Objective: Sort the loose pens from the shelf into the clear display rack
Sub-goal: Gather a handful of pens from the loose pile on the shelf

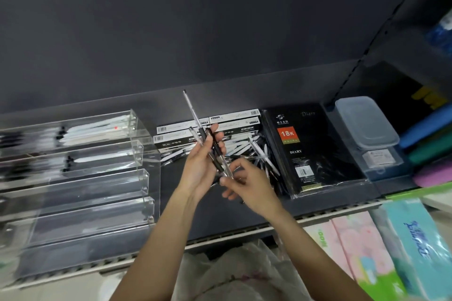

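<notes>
Above shelf, hands hold pens, tilted upper-left

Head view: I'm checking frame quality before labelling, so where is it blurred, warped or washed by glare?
Head view: motion blur smears the clear display rack at left and the tissue packs at bottom right; the left hand, right hand and held pens are fairly sharp; wide-angle distortion curves the shelf edge; glare streaks the diary.

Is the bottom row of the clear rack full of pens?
No, the bottom row of the clear rack holds no pens; only the upper rows do.
</notes>
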`<control>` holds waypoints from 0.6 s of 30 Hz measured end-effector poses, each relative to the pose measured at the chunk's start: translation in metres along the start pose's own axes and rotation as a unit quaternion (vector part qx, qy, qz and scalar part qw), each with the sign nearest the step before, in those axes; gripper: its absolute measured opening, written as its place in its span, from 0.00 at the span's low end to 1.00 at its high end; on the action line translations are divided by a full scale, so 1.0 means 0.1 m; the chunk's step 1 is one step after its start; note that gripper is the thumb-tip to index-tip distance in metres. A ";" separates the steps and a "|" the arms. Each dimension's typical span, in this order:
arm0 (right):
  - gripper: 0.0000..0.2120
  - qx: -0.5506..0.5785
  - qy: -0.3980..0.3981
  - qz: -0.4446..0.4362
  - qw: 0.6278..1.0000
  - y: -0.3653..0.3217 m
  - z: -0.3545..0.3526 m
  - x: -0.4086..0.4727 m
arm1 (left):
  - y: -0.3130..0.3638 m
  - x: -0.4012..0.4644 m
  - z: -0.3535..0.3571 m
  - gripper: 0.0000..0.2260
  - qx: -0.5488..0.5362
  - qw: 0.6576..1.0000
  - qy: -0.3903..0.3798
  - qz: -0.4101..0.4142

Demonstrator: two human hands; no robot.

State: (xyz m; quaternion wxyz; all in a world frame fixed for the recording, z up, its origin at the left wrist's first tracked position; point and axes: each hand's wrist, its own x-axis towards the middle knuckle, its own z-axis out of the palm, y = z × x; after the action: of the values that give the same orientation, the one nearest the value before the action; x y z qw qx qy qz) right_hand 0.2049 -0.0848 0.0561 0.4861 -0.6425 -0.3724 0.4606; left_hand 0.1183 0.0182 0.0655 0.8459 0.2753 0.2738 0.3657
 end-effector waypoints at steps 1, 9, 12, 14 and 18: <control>0.08 0.011 0.008 -0.007 1.000 0.00 0.00 -0.01 | 0.01 -0.03 0.01 0.13 -0.003 1.000 -0.003 0.003; 0.05 0.009 0.012 -0.009 1.000 0.05 0.09 -0.13 | -0.04 -0.27 -0.04 0.13 0.075 0.997 0.007 -0.017; 0.06 -0.013 0.010 0.008 1.000 0.13 0.11 -0.15 | -0.13 -0.32 -0.08 0.12 0.103 0.994 0.023 -0.012; 0.09 -0.059 0.007 0.010 0.998 0.11 0.04 -0.16 | -0.16 -0.31 -0.13 0.12 0.119 0.992 0.038 -0.003; 0.20 -0.200 0.088 -0.075 0.973 -0.19 -0.30 0.06 | -0.14 -0.33 -0.23 0.12 0.256 0.966 0.027 -0.014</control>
State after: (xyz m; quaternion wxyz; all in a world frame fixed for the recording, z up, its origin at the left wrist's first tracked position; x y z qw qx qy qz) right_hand 0.2350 -0.0824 0.0766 0.4117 -0.7353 -0.4594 0.2806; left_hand 0.0907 -0.0097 0.0490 0.7448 0.4685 0.3847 0.2788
